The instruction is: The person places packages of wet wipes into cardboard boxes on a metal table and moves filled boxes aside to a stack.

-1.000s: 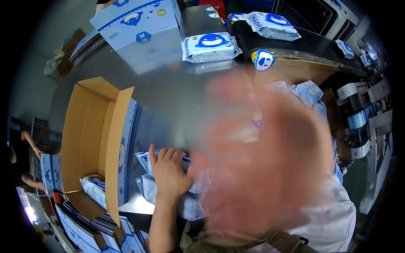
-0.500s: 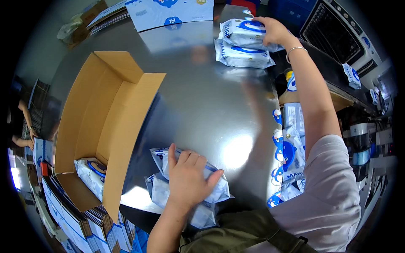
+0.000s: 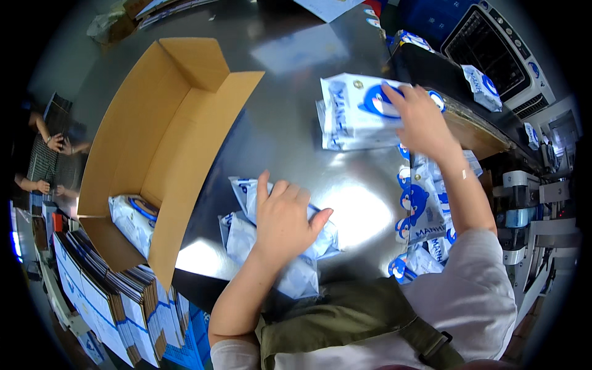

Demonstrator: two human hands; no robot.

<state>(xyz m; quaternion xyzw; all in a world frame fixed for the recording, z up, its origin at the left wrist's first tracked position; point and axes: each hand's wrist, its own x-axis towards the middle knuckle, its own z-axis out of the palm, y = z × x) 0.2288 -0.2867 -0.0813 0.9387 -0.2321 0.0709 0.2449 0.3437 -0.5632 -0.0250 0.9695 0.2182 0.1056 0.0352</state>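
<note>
Packs (image 3: 357,114) judged soft, light, slippery; best gripped by the edges. Right hand (image 3: 419,117) grasps the far packs; left hand (image 3: 285,219) is pressed flat on near packs (image 3: 246,237).

1 head-worn fisheye view, looking steeply down, close over the steel table (image 3: 277,129), forearms entering from the lower edge, straight edges bowed at the rim
</note>
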